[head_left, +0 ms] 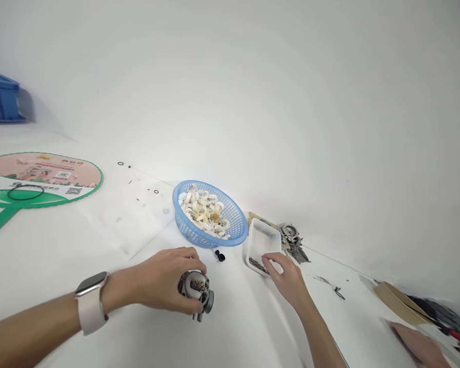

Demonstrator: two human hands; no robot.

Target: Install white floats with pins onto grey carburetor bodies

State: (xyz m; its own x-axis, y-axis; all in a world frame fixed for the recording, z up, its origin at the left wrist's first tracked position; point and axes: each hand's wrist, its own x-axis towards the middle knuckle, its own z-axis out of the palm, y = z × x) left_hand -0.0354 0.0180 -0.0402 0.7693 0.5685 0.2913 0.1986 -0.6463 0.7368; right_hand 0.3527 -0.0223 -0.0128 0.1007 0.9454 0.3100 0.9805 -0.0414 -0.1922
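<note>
My left hand [163, 281], with a watch on the wrist, is wrapped round a carburetor [198, 290] on the white table. The carburetor's open side faces up and shows a white float and brass parts inside. Over the near edge of a small white tub [263, 236], my right hand [288, 280] has thumb and forefinger pinched together. Whatever lies between those fingertips is too small to make out. Small metal pieces [257, 264] lie at the tub's near end. Just beyond my left hand is a small black part [220, 256].
A blue basket [191, 233] holds many white and yellowish floats. Metal carburetor parts [292, 236] lie behind the tub. Left are a green-rimmed fan [49, 174], scattered O-rings [156, 191] and a blue crate [2, 99]. Another person's hand [419, 343] is near a cardboard box [396, 302] at right.
</note>
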